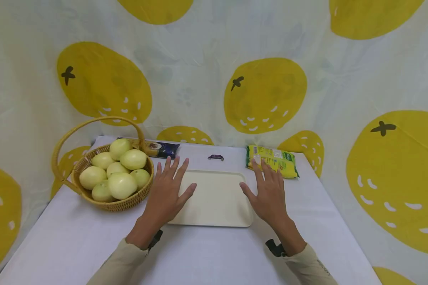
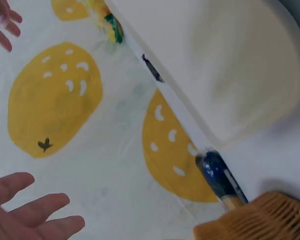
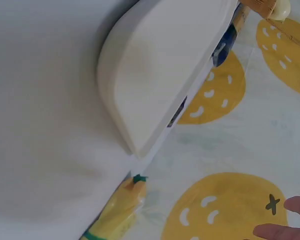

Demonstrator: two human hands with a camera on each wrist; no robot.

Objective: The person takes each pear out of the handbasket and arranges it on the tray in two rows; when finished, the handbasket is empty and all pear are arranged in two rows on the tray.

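Both hands hover with fingers spread and hold nothing. The left hand [image 1: 168, 194] is over the left edge of a cream rectangular tray [image 1: 214, 198], just right of the wicker basket. Over the tray's right edge is the right hand [image 1: 269, 194], close to a yellow-green packet [image 1: 274, 160]. The handled wicker basket [image 1: 123, 205] holds several pale green round fruits [image 1: 123, 186]. Behind it lies a dark blue and tan packet [image 1: 162, 149], partly hidden by the basket. A small dark purple wrapped candy [image 1: 215, 157] lies beyond the tray's far edge.
A white cloth covers the table [image 1: 214, 253]. Behind and beside it hangs a pale curtain [image 1: 192, 79] printed with big yellow fruits. The basket's tall handle [image 1: 96, 118] arches above the fruits. A dark strap with a small device [image 1: 275, 248] sits at the right wrist.
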